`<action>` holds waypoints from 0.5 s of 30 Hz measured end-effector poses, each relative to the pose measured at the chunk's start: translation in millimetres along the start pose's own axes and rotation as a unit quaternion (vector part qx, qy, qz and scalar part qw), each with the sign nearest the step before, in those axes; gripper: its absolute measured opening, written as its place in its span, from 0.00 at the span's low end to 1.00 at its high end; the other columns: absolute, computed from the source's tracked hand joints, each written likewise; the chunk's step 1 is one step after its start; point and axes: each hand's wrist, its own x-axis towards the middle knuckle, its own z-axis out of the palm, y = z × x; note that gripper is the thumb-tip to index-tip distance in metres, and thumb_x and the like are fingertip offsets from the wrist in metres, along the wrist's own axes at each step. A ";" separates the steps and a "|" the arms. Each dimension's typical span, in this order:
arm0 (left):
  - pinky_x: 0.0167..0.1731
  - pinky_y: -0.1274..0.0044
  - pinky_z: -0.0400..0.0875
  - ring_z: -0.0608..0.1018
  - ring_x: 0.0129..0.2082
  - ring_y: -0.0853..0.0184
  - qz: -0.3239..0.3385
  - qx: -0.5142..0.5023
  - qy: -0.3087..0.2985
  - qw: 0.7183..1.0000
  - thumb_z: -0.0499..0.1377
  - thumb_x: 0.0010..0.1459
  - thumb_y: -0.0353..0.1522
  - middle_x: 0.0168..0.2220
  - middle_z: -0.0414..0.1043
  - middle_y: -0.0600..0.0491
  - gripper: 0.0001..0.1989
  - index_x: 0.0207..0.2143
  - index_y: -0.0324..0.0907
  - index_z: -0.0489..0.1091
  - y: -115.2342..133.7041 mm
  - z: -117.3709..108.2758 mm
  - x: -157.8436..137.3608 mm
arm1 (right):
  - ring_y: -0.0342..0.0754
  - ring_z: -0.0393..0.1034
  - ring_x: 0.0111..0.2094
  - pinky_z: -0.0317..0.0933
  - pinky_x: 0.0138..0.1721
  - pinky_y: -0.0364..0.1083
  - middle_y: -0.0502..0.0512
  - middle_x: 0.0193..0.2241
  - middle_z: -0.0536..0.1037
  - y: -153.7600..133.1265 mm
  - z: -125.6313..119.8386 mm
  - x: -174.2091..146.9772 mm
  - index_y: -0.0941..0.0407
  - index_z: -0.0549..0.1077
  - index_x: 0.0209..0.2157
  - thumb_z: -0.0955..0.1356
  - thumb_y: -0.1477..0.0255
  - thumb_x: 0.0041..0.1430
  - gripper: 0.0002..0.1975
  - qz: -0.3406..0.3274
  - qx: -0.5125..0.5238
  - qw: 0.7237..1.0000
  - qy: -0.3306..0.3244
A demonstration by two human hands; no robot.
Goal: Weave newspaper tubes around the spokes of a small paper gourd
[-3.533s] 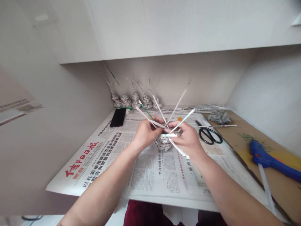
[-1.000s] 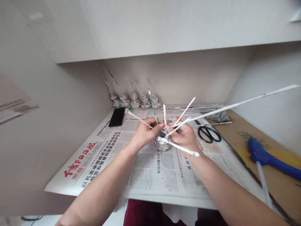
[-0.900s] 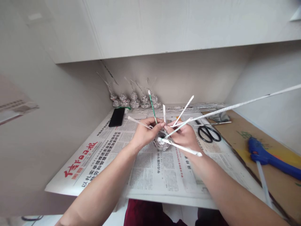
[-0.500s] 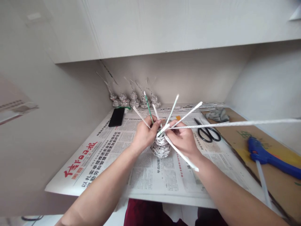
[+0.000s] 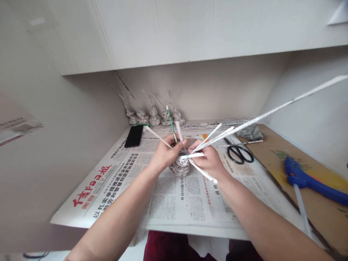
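Observation:
A small gourd-shaped piece woven from rolled paper strips (image 5: 179,168) is held between my hands, low over the newspaper. My left hand (image 5: 167,150) is closed round its far left side, thumb pressed on the top. Several white paper strips and a green one (image 5: 171,125) stick out of the top at different angles. My right hand (image 5: 208,159) is closed on a long white paper strip (image 5: 261,117), which runs up to the right edge. Shorter strip ends lie across and under the right fingers. The fingertips of both hands are partly hidden behind the work.
Newspaper (image 5: 119,188) covers the table. Several finished woven gourds (image 5: 154,116) stand at the back beside a black phone (image 5: 134,136). Black-handled scissors (image 5: 240,154), a grey cloth (image 5: 250,132) and a blue glue gun (image 5: 301,175) on cardboard lie right. A white panel (image 5: 190,29) overhangs.
My right hand has shifted slightly left, and the long strip has swung from nearly level to slanting upward. The woven piece has tilted and moved a little left; its strip ends lie at new angles.

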 end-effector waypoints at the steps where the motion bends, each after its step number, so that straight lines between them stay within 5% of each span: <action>1: 0.34 0.77 0.68 0.75 0.30 0.68 -0.007 0.009 -0.025 1.000 0.63 0.52 0.36 0.30 0.74 0.51 0.10 0.33 0.37 0.72 2.3 -2.4 -0.3 | 0.43 0.64 0.24 0.56 0.26 0.42 0.47 0.22 0.70 -0.4 0.0 0.0 0.56 0.68 0.25 0.69 0.74 0.45 0.04 0.002 0.005 1.000 0.003; 7: 0.32 0.77 0.69 0.77 0.30 0.66 0.003 0.097 -0.113 0.989 0.64 0.50 0.33 0.30 0.78 0.50 0.09 0.32 0.37 0.76 10.6 -15.9 0.1 | 0.45 0.67 0.25 0.58 0.27 0.43 0.48 0.22 0.72 6.0 0.0 2.9 0.56 0.69 0.25 0.70 0.71 0.46 0.06 0.008 0.026 1.000 0.013; 15: 0.31 0.77 0.68 0.78 0.29 0.65 0.013 0.211 -0.031 0.977 0.62 0.51 0.32 0.28 0.78 0.50 0.05 0.29 0.39 0.77 11.8 -13.5 0.8 | 0.45 0.69 0.27 0.63 0.29 0.43 0.49 0.23 0.75 7.6 3.8 6.8 0.56 0.72 0.25 0.75 0.64 0.41 0.13 0.085 0.186 0.979 0.017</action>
